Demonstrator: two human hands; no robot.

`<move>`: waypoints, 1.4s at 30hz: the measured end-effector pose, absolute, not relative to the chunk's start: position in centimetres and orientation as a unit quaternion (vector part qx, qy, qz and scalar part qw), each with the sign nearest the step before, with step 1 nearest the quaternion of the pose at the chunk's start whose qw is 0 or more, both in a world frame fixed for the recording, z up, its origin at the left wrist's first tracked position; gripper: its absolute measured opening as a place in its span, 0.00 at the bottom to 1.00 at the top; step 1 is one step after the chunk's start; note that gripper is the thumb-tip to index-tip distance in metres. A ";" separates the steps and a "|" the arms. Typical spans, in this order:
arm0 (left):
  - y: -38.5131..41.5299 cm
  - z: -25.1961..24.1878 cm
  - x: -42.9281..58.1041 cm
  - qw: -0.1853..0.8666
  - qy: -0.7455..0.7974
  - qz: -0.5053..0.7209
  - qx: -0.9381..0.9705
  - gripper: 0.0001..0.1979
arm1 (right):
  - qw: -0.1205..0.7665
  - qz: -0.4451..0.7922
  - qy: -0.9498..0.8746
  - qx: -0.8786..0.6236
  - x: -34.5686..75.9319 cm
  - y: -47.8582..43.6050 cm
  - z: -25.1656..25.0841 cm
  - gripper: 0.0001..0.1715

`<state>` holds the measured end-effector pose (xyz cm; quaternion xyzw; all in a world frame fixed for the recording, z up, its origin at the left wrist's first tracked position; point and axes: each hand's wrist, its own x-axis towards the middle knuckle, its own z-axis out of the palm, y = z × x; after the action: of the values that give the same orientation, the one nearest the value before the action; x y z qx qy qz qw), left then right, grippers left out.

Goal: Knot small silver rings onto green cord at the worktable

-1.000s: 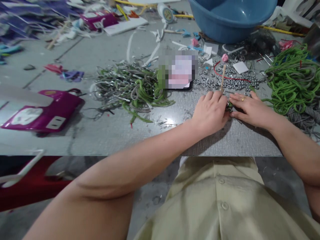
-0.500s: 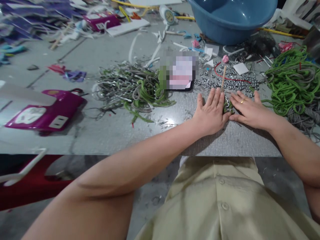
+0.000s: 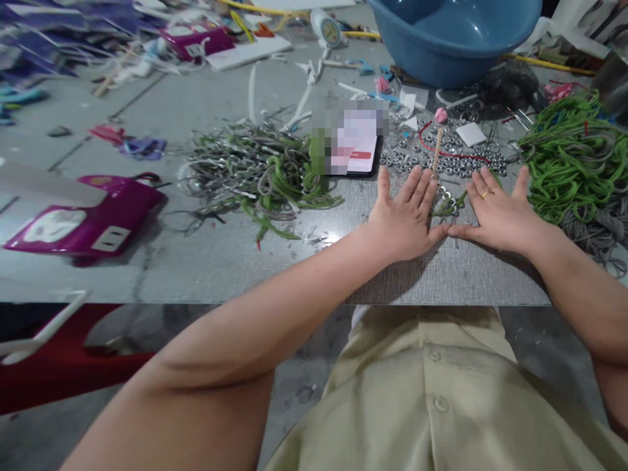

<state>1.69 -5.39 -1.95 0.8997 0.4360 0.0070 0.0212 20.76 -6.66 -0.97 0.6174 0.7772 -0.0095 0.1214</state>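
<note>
My left hand [image 3: 405, 212] lies flat on the grey table, fingers stretched out and thumb pointing inward. Opposite it, my right hand [image 3: 498, 212], with a ring on one finger, also rests flat with fingers spread. The thumb tips meet or nearly meet. Between the hands lies a small piece of green cord with metal rings [image 3: 447, 199], partly hidden by the left fingers. A thin wooden stick [image 3: 437, 152] stretches away just beyond the left fingertips. Many small metal rings [image 3: 471, 165] are scattered past both hands, with a red cord [image 3: 426, 142] across them.
A phone [image 3: 360, 147] lies left of the rings. Bundles of green and grey cord with metal rings [image 3: 265, 167] and plain green cord [image 3: 572, 160] flank the hands. Behind stands a blue basin [image 3: 456, 59]; a purple machine cover [image 3: 93, 219] sits far left.
My hands have spread slightly apart at the fingers, the right one moving right, uncovering more of the ringed cord piece between them. The phone's screen looks different.
</note>
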 end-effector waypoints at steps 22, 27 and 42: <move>-4.4 -1.3 0.7 0.067 0.424 0.013 0.903 0.36 | 0.045 0.052 0.780 0.621 22.0 -7.0 -2.1 0.63; -3.6 -0.2 0.5 0.081 0.387 0.082 0.915 0.20 | 0.043 0.021 0.798 0.601 21.6 -6.9 -0.4 0.44; -2.9 -1.2 1.4 0.073 0.356 0.085 0.928 0.15 | -0.037 0.018 0.813 0.581 22.1 -5.0 -1.3 0.17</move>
<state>1.36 -2.94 -1.15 0.9275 0.3565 0.0855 0.0728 22.11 -4.99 -1.29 0.5808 0.8130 0.0184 -0.0372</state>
